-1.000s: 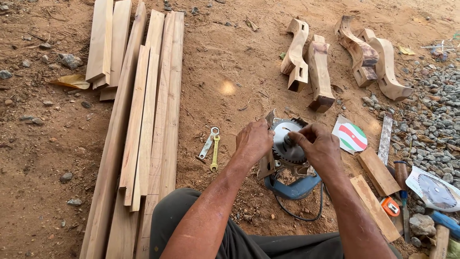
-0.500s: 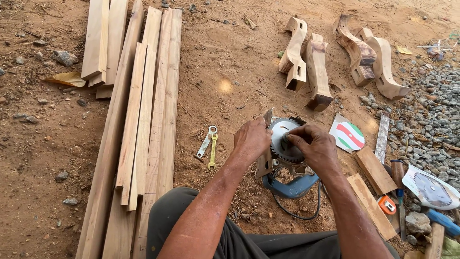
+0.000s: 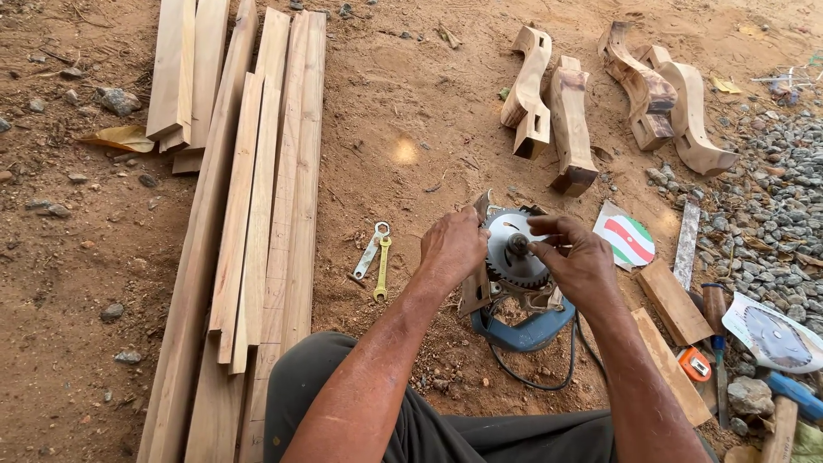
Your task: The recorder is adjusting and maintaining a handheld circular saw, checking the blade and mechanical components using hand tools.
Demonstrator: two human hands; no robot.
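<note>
Circular saw [image 3: 519, 287], blue-bodied, lies on red dirt with its toothed steel blade [image 3: 512, 257] seated but the centre bolt not yet tight. Left hand [image 3: 452, 249] clasps the guard at 9 o'clock; right hand [image 3: 581, 261] pinches the hub. Two spanners [image 3: 375, 257] lie unused at 9 o'clock, beside rough pale planks [image 3: 257, 214]

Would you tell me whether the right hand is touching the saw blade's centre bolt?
Touching: the head view shows the right hand pinching the centre bolt of the saw blade.
</note>
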